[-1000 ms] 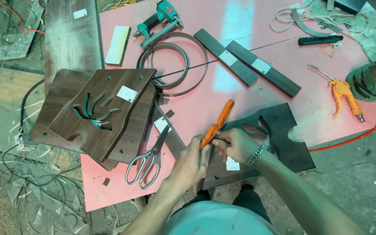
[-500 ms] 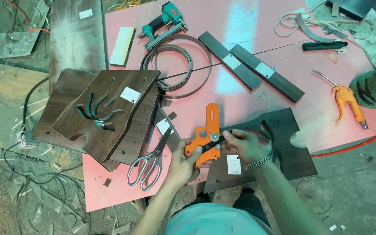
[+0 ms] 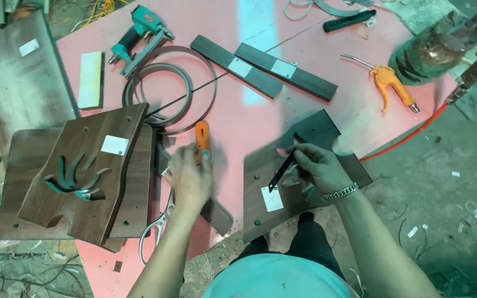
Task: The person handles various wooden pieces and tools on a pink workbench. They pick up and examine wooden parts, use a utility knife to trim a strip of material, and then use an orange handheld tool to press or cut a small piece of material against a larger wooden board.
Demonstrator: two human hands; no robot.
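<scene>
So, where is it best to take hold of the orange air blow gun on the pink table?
Probably by its thick orange handle, coming from above. The blow gun lies flat on the pink table with nothing around it; its thin metal nozzle looks too slim for a firm hold.

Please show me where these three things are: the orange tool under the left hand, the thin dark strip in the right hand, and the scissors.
Orange-handled tool (image 3: 202, 135), head view: on its upper handle.
Thin dark strip (image 3: 280, 172), head view: on its middle.
Metal scissors with pale handles (image 3: 155, 232), head view: on a handle loop.
</scene>
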